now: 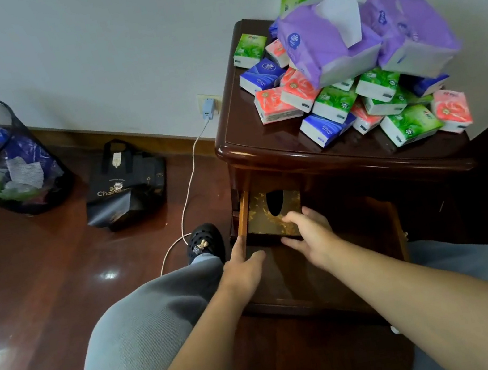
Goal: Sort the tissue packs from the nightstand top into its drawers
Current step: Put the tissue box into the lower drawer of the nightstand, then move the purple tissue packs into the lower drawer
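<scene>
The right hand [309, 238] gripped a dark tissue box [274, 215] in the open drawer [243, 217]; the left hand [244, 266] lay relaxed alongside (tissue packs [356, 73] sat untouched above).

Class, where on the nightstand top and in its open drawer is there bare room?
Nightstand top: bare along its left and front edges; tissue packs crowd the rest. Drawer: bare right of the tissue box, which both hands reach.

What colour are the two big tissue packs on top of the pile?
Purple, with white ends; the head view shows them.
</scene>
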Motion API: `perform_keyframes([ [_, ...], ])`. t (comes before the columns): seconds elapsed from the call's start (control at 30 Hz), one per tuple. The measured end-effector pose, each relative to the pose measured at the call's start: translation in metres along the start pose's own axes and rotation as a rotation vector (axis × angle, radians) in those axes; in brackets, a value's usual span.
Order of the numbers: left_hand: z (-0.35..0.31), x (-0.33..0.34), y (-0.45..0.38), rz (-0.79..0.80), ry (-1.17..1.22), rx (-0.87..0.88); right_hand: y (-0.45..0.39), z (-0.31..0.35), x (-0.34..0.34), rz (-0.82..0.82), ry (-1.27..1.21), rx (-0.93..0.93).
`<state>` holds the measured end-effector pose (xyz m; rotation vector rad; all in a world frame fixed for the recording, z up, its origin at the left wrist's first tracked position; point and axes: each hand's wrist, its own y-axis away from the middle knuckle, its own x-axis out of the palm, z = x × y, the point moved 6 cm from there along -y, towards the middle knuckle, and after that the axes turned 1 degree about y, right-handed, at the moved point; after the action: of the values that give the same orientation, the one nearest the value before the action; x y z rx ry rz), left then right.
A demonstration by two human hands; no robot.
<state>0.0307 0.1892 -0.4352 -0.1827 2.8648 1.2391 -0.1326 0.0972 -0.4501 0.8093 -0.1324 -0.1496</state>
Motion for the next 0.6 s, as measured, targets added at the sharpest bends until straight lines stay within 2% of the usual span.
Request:
perform_keyframes([
  [0.13, -0.012, -0.003, 0.014, -0.097, -0.041, 0.050, 0.010, 0.005, -0.003, 0.019, 0.138, 0.008],
  [0.23, -0.038, -0.002, 0.031, -0.167, -0.054, 0.155, 0.027, 0.017, -0.009, 0.064, 0.284, 0.052],
  [0.4, -0.110, 0.021, 0.058, -0.223, -0.118, 0.395, 0.071, 0.057, -0.027, 0.251, 0.389, 0.048],
  [0.5, -0.160, 0.037, 0.075, -0.228, -0.044, 0.459, 0.099, 0.105, -0.039, 0.327, 0.409, -0.050],
  [0.6, -0.210, 0.050, 0.090, -0.234, 0.017, 0.502, 0.124, 0.173, -0.056, 0.194, 0.325, -0.261],
])
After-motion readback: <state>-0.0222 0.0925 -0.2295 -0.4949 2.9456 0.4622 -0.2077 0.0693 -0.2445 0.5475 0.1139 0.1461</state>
